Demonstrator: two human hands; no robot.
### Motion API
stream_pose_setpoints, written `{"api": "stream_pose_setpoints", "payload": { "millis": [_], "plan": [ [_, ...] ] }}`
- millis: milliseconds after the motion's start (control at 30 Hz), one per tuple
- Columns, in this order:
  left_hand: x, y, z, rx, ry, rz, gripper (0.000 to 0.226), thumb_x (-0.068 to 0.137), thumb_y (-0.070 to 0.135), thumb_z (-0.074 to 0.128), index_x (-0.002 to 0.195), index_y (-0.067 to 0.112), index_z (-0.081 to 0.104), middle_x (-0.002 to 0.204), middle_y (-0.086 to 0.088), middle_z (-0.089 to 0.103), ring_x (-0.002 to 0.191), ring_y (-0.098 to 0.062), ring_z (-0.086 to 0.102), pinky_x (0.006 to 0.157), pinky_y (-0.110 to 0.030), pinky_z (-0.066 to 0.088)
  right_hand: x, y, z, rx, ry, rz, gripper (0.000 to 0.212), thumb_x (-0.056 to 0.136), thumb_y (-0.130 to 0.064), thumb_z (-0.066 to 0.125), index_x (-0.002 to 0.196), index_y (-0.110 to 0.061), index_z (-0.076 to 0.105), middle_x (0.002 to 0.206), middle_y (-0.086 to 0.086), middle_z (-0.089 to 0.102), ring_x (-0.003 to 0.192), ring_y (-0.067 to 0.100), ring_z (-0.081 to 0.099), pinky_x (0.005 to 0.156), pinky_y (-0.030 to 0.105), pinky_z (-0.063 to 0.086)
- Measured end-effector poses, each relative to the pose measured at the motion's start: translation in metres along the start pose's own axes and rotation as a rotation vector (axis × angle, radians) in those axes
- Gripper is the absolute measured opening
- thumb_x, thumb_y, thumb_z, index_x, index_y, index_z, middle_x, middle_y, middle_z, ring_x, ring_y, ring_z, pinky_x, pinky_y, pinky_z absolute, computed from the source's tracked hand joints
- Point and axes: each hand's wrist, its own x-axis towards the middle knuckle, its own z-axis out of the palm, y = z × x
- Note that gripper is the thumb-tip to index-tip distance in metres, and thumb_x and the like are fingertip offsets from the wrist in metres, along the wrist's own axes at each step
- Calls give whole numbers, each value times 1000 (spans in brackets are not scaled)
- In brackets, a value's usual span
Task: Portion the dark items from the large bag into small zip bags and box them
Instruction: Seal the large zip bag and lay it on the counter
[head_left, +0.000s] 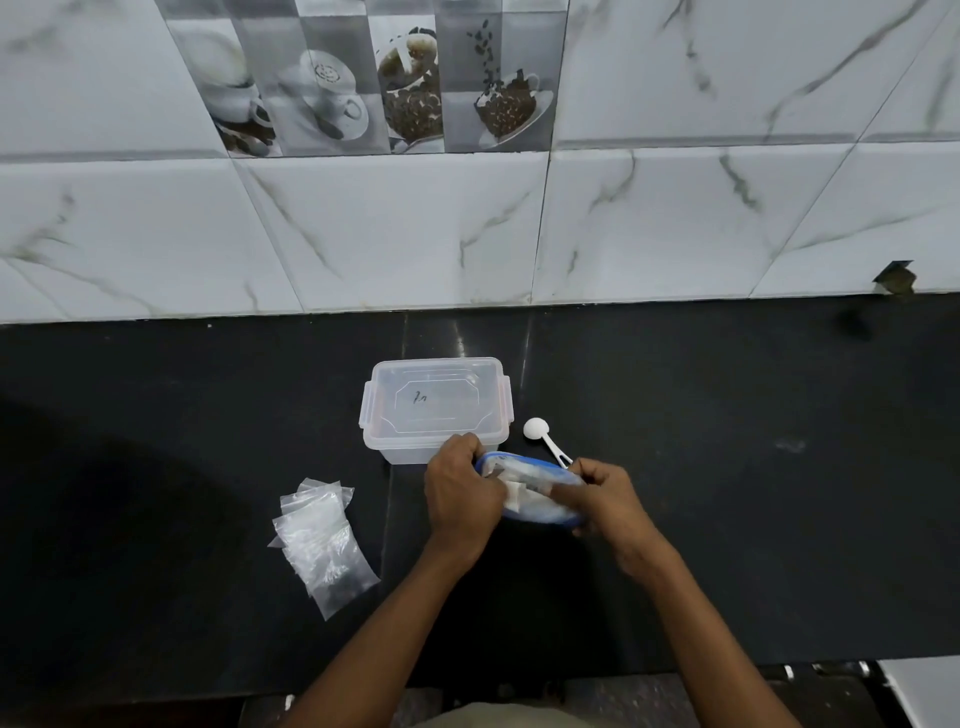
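Note:
Both my hands hold a large bag with a blue edge and pale front, just above the black counter. My left hand grips its left end and my right hand pinches its right end. Its contents are hidden. Behind it stands a clear plastic box with its clip lid on. A white measuring spoon lies to the right of the box. A pile of several small clear zip bags lies to the left of my left arm.
The black counter runs to a marble-tiled wall behind the box. The counter's front edge is close to my body. A white surface shows at the bottom right.

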Motion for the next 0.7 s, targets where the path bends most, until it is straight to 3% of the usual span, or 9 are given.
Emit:
{"api": "stream_pose_setpoints", "payload": {
  "millis": [100, 167, 267, 333, 400, 533, 633, 700],
  "plan": [
    [-3, 0, 1, 46, 22, -58, 28, 65, -4, 68, 66, 12, 44, 62, 2, 49, 58, -20, 46, 50, -30, 36, -7, -8, -1, 205, -146, 62, 30, 68, -12, 84, 86, -4, 62, 79, 15, 67, 59, 19, 59, 44, 25, 48],
    [-3, 0, 2, 9, 12, -88, 27, 71, -1, 70, 68, 12, 47, 64, 3, 52, 59, -16, 48, 52, -29, 42, -9, -10, -3, 179, -133, 24, 33, 69, 0, 84, 93, 4, 62, 82, 19, 69, 65, 24, 64, 49, 28, 55],
    [-2, 3, 3, -168, -131, -185, 17, 78, 4, 75, 76, 9, 59, 74, -3, 65, 67, -18, 59, 68, -43, 58, -10, -8, -3, -3, 102, -86, 18, 72, 14, 77, 79, 3, 63, 68, 20, 68, 56, 25, 63, 50, 33, 54],
    [-3, 8, 2, -289, -322, -254, 21, 76, 1, 78, 88, 10, 63, 87, -4, 71, 80, -20, 68, 78, -39, 61, -8, -8, -1, -123, 310, -127, 20, 68, 10, 70, 67, -6, 60, 58, 10, 62, 48, 15, 56, 47, 29, 49],
    [-6, 13, 2, -250, -407, -235, 29, 70, -3, 80, 86, 13, 62, 87, -4, 70, 78, -16, 67, 76, -35, 61, -9, -11, -1, -243, 467, -167, 17, 65, 7, 64, 66, -9, 58, 59, 3, 61, 50, 10, 51, 46, 26, 45],
    [-9, 26, 2, -133, -188, -307, 21, 69, -6, 70, 68, 13, 60, 66, 2, 62, 61, -14, 59, 54, -24, 52, -14, -13, 2, -464, 579, -183, 24, 60, 7, 59, 70, -14, 53, 62, 1, 59, 52, 16, 53, 46, 31, 43],
    [-8, 28, 0, -176, -21, -455, 14, 73, 1, 59, 67, 14, 62, 68, 4, 64, 67, -18, 62, 59, -31, 50, -16, -9, 2, -593, 602, -157, 24, 63, 1, 63, 69, -19, 52, 63, -2, 60, 56, 17, 57, 50, 31, 45],
    [-6, 23, 0, -246, -75, -465, 17, 75, 1, 52, 71, 13, 63, 73, 1, 66, 70, -18, 61, 64, -34, 49, -15, -6, -4, -537, 553, -165, 18, 65, -6, 65, 68, -19, 52, 67, -1, 61, 58, 17, 56, 50, 30, 42]
  ]
}}
